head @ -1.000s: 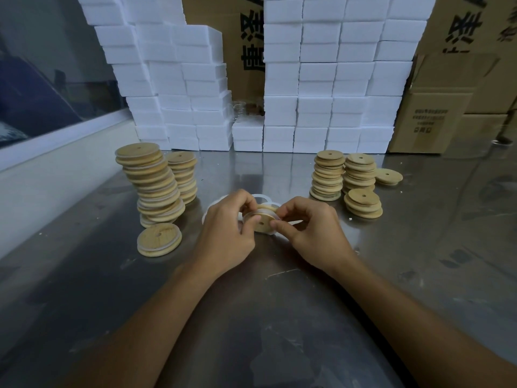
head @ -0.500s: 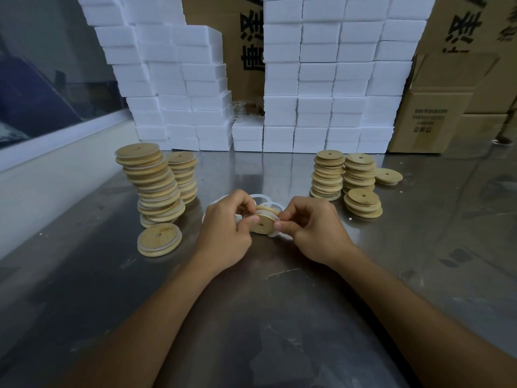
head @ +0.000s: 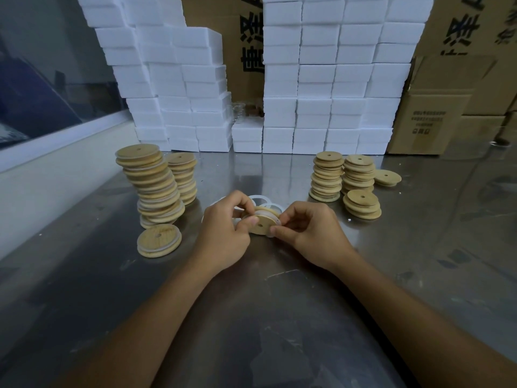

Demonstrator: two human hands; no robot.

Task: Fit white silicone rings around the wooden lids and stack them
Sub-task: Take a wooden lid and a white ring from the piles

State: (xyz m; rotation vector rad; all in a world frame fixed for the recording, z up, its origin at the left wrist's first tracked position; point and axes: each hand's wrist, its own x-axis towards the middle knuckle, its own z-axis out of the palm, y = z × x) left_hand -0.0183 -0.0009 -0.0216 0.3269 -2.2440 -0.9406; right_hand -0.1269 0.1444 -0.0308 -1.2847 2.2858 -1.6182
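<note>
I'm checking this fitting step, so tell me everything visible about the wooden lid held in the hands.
The wooden lid is a pale round disc with a small centre hole, tilted toward the camera above the metal table. A white silicone ring hugs its rim. The left hand and right hand pinch opposite edges.

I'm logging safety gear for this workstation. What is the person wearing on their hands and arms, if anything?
Nothing shows. The left hand and right hand are bare: no gloves, rings or finger cots visible. Both forearms are uncovered down to the bottom edge of the picture, with no sleeve, cuff, watch or wristband in view. Anything worn higher up is out of frame.
</note>
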